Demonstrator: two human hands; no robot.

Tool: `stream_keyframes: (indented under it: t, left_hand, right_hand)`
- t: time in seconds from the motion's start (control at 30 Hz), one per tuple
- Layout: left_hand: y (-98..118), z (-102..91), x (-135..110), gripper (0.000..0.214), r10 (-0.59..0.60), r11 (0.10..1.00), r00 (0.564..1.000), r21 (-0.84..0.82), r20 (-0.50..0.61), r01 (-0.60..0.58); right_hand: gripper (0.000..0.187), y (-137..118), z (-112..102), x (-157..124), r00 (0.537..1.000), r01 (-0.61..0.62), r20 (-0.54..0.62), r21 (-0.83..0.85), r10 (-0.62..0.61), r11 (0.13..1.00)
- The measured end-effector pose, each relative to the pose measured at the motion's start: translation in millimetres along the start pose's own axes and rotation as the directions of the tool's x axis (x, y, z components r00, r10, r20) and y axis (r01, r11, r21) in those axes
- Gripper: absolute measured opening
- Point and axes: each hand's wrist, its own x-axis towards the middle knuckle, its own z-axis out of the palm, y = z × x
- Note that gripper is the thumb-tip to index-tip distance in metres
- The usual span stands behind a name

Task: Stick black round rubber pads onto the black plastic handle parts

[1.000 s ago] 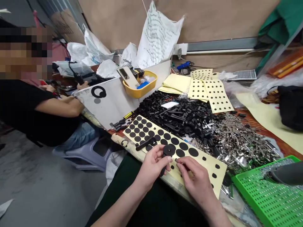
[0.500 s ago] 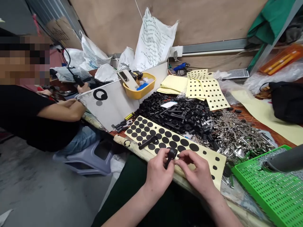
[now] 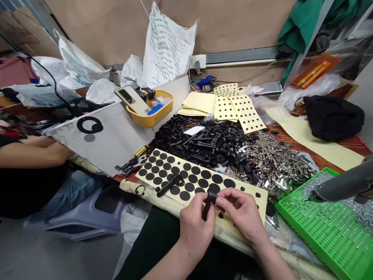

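Pinching a small black moulded part low over the front edge of the sheet, the left hand is gripping it tilted, while the right hand is pressing its fingertips together against its upper end. Whether a pad is going on there, I cannot tell. Many black round pads are remaining on the yellow backing sheet, thinning toward its right end. Another black part is lying on the pads, a large heap of black parts is filling the table centre, and silver metal pieces are spreading right of it.
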Motion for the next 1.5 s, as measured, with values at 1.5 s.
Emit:
stream_keyframes:
  t: [1.5]
  left_hand:
    - [-11,-46.6,55,0.021,-0.231,0.298,0.635,-0.568,0.737,0.767]
  right_hand:
    - [0.014,-16,50,8,0.894,0.263,-0.161,-0.568,-0.419,0.780]
